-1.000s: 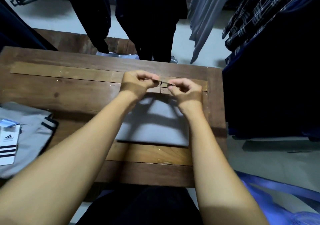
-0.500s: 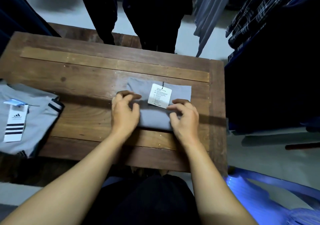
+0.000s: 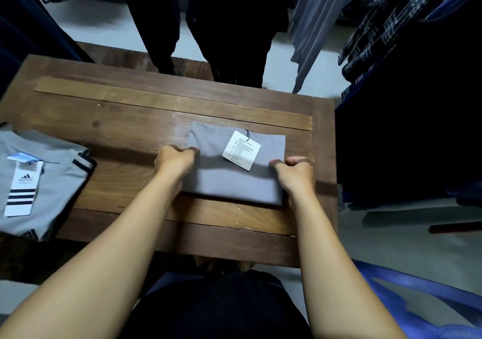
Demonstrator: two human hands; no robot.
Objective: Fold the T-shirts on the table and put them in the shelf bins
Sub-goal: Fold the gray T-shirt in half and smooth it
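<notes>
- Folded grey T-shirt (image 3: 234, 182) lies on the table (image 3: 130, 109), white tag (image 3: 241, 150) on top.
- Left hand (image 3: 174, 160) and right hand (image 3: 296, 170) grip its side edges, fingers curled.

Head camera looks down, seemingly close, over the table (image 3: 117, 109).

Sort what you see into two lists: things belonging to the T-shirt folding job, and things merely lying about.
Job: folded grey T-shirt, gripped by left hand and right hand; white tag; striped grey T-shirt; wooden table.
Lying about: hanging clothes; blue chair.
</notes>
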